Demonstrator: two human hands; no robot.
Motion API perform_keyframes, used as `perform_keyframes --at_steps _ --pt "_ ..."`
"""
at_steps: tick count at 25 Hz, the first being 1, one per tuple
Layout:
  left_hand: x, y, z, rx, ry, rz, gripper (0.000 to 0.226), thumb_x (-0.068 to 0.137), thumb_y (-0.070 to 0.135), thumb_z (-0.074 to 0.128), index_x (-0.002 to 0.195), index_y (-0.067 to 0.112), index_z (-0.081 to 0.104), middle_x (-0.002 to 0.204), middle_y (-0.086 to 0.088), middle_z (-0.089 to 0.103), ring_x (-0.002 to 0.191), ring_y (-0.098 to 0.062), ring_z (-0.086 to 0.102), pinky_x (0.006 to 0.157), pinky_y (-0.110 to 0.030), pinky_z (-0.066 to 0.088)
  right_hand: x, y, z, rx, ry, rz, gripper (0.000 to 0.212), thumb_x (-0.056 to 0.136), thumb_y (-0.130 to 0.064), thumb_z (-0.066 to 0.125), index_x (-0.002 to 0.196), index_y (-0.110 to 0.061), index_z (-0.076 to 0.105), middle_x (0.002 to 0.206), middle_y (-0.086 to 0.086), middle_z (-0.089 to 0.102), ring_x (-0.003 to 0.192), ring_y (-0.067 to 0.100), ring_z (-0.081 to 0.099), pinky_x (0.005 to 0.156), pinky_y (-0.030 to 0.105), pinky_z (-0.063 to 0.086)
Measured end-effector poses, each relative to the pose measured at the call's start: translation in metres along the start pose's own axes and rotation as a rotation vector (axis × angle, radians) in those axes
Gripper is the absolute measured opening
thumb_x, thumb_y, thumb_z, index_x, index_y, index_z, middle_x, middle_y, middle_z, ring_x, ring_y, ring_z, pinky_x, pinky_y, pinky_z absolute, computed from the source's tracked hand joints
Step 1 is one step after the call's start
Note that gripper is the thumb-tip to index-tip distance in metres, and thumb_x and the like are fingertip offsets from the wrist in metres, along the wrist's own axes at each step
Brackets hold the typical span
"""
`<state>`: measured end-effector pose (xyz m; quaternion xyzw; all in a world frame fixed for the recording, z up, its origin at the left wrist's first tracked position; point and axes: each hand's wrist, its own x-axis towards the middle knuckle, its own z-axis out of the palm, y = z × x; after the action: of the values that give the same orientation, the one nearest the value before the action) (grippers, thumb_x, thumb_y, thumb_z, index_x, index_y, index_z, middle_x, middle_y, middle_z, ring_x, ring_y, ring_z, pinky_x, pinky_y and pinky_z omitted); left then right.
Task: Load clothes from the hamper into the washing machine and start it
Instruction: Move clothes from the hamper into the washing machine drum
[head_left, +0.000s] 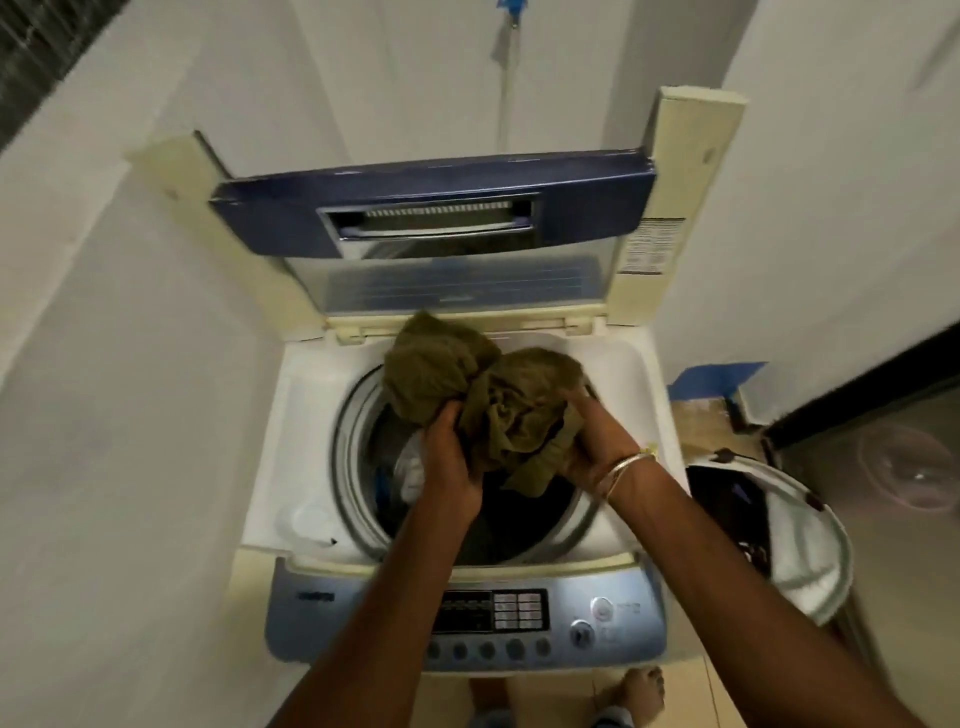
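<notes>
Left hand (451, 460) and right hand (597, 441) tight around olive garment (514, 395) above drum (354, 447), fingertips deep in folds.

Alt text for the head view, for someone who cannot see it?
Left hand and right hand grip a bunched olive-green cloth above the open drum of a top-loading washing machine, lid raised. Clothes lie in the drum; a hamper stands at the machine's right.

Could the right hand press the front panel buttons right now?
Probably not yet: the right hand and left hand both grip the olive cloth over the drum. Nothing lies on the control panel, so after letting go it likely could.
</notes>
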<state>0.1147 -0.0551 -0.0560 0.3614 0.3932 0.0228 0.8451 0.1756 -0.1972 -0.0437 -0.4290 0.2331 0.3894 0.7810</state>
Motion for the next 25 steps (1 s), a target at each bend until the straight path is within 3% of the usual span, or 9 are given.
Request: perform_keyframes --at_steps 3,5,8,12,15,17,20,23,25 --pt "0.030 -0.014 -0.055 0.111 0.400 -0.202 0.082 0.057 0.031 0.082 0.130 0.013 0.050 0.119 -0.017 0.063 0.102 -0.039 0.065 0.084 -0.057 0.056 0.077 0.051 -0.010 -0.190 0.340 0.061 0.048 0.081 -0.039 0.066 0.121 -0.012 0.064 0.112 0.012 0.068 0.095 0.030 0.067 0.075 0.043 0.058" --pt "0.054 -0.030 -0.085 0.174 0.480 -0.308 0.096 0.048 0.026 0.078 0.137 0.015 0.042 0.124 -0.020 0.057 0.107 -0.042 0.060 0.089 -0.057 0.054 0.104 0.071 -0.023 -0.308 0.506 0.043 0.050 0.082 -0.025 0.065 0.126 -0.003 0.058 0.119 0.015 0.063 0.097 0.028 0.063 0.068 0.036 0.053" --pt "0.039 -0.027 -0.077 0.160 0.392 -0.302 0.071 0.067 0.024 0.074 0.132 0.008 0.052 0.123 -0.019 0.059 0.109 -0.040 0.057 0.097 -0.053 0.051 0.081 0.066 0.002 -0.319 0.518 0.092 0.042 0.076 -0.022 0.066 0.115 -0.005 0.062 0.109 0.017 0.066 0.083 0.031 0.063 0.064 0.034 0.050" --pt "0.036 -0.014 -0.029 0.253 0.320 -0.125 0.038 0.085 0.022 0.064 0.121 0.011 0.063 0.118 -0.008 0.064 0.107 -0.031 0.060 0.100 -0.047 0.050 0.080 0.047 0.004 -0.360 0.455 0.013 0.064 0.063 -0.040 0.073 0.119 -0.011 0.061 0.108 0.013 0.066 0.093 0.031 0.063 0.085 0.044 0.053" --pt "0.023 -0.025 0.024 0.370 0.244 0.100 0.026 0.086 0.021 0.058 0.109 0.012 0.067 0.102 -0.005 0.070 0.101 -0.029 0.067 0.090 -0.042 0.056 0.051 0.020 0.005 -0.335 0.351 -0.122 0.033 0.085 -0.024 0.063 0.111 -0.006 0.063 0.093 0.011 0.064 0.083 0.026 0.062 0.076 0.042 0.052" --pt "0.004 -0.045 0.069 0.448 0.179 0.260 0.022 0.088 0.020 0.059 0.109 0.018 0.066 0.098 -0.002 0.071 0.091 -0.017 0.069 0.077 -0.030 0.058 0.024 -0.001 -0.013 -0.279 0.321 -0.279 0.020 0.087 -0.016 0.060 0.103 -0.006 0.064 0.086 0.013 0.066 0.076 0.027 0.064 0.070 0.040 0.052" --pt "-0.022 -0.085 0.137 0.590 0.019 0.443 0.014 0.093 0.019 0.058 0.105 0.021 0.066 0.097 0.008 0.069 0.083 0.000 0.066 0.070 -0.014 0.054 -0.018 -0.033 -0.056 -0.355 0.445 -0.560 0.018 0.087 -0.017 0.063 0.104 -0.017 0.059 0.081 0.004 0.071 0.073 0.017 0.069 0.064 0.029 0.055" --pt "-0.039 -0.140 0.202 0.684 -0.085 0.475 0.014 0.092 0.018 0.056 0.097 0.022 0.069 0.092 0.010 0.071 0.086 -0.001 0.065 0.078 -0.019 0.055 -0.046 -0.066 -0.126 -0.447 0.631 -0.729 0.015 0.091 -0.022 0.060 0.105 -0.018 0.060 0.087 -0.002 0.070 0.077 0.008 0.067 0.068 0.020 0.055" --pt "-0.040 -0.186 0.235 0.732 -0.130 0.423 0.014 0.092 0.021 0.056 0.096 0.022 0.069 0.092 0.009 0.071 0.086 -0.005 0.066 0.078 -0.023 0.055 -0.051 -0.081 -0.180 -0.438 0.727 -0.738 0.014 0.091 -0.025 0.060 0.102 -0.016 0.060 0.087 -0.001 0.070 0.078 0.009 0.067 0.070 0.024 0.056"
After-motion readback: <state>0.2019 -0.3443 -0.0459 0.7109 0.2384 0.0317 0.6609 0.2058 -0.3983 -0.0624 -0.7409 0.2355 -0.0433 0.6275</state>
